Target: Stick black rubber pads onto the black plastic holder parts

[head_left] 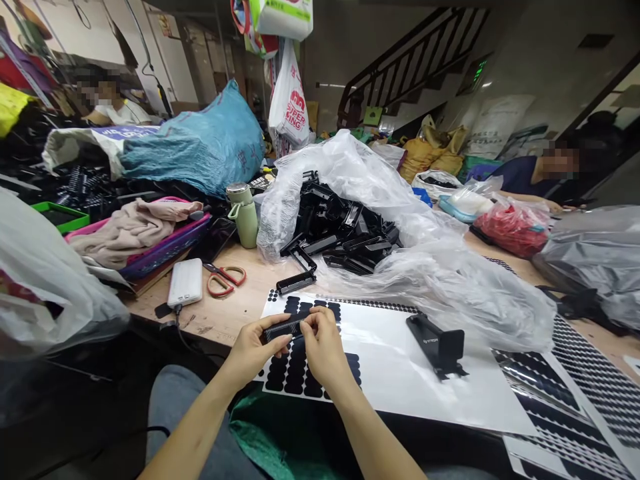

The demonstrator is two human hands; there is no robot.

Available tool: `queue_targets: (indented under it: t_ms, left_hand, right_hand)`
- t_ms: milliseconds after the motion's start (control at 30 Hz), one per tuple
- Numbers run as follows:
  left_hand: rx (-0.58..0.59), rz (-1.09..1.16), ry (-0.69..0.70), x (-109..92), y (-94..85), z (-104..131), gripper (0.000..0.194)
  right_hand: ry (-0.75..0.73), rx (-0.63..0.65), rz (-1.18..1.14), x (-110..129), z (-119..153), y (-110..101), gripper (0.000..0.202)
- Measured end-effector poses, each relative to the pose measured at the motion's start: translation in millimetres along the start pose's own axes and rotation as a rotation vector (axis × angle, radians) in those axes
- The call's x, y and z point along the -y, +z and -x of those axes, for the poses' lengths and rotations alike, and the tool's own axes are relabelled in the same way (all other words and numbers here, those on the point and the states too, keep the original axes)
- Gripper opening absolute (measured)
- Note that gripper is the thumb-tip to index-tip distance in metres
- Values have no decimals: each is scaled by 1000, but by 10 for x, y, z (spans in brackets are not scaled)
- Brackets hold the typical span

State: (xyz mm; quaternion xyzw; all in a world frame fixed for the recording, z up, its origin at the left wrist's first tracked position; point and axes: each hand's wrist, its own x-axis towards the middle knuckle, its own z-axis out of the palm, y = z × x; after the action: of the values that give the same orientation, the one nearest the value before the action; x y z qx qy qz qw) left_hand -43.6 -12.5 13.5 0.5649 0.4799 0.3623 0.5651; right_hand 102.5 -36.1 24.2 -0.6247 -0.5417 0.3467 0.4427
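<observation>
At the bench: A worker bends over a black part (pixel 280 329), held above the black shapes (pixel 277 380) at the left end of a white sheet (pixel 385 393).
Left hand: The left hand (pixel 249 351) clasps the part's left end between thumb and curled fingers.
Right hand: The right hand (pixel 324 341) pinches at the part's right end, fingertips bunched; from here I cannot tell whether something thin is also between them.
Progress: Early going, I judge, with one part in hand and a great many outside it.
On the sheet: A lone bracket (pixel 434 341) rests to the right, well apart from the hands; whether it is done or waiting I cannot say.
Still in the pile: A heap (pixel 345 230) of black pieces spills from a clear bag (pixel 345 157), with a loose piece (pixel 296 282) at its front edge.
In the way: The bag's slack plastic sprawls over the sheet's far edge and could snag a reach toward the bracket.
Left of the work: Scissors (pixel 223 275) lie beside a power bank (pixel 185 283), near a green flask (pixel 245 223) and a basket (pixel 175 255) of cloth (pixel 135 227).
Right of the work: Patterned sheets (pixel 595 373) overlap at the bench edge, below a red bundle (pixel 515 228).
Background: One person (pixel 123 112) sits far left, behind a blue sack (pixel 195 147); another (pixel 523 175) is at the right.
</observation>
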Motion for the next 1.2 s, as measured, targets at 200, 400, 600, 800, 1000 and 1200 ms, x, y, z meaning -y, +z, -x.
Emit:
queue_targets:
  t_ms: [200,400,600,800,1000,1200]
  left_hand:
    - [-16,-3,-12,30,42,-26,48]
    - [24,-79,-81,191,25,-78,44]
    - [77,-41,-119,385,8,-175,48]
    - [64,11,-130,465,34,-180,48]
    - [31,80,-117,546,49,-172,48]
    - [27,13,-104,511,67,-170,49]
  right_hand:
    - [-46,-62,77,-102,-20,9,10]
    - [203,-179,463,-490,-60,-263,17]
    - [249,-235,641,-635,-94,-232,14]
    - [299,-132,689,-554,-210,-154,14]
    - [319,-131,737,-556,-156,-131,16]
    - [317,-152,683,-564,-149,-168,14]
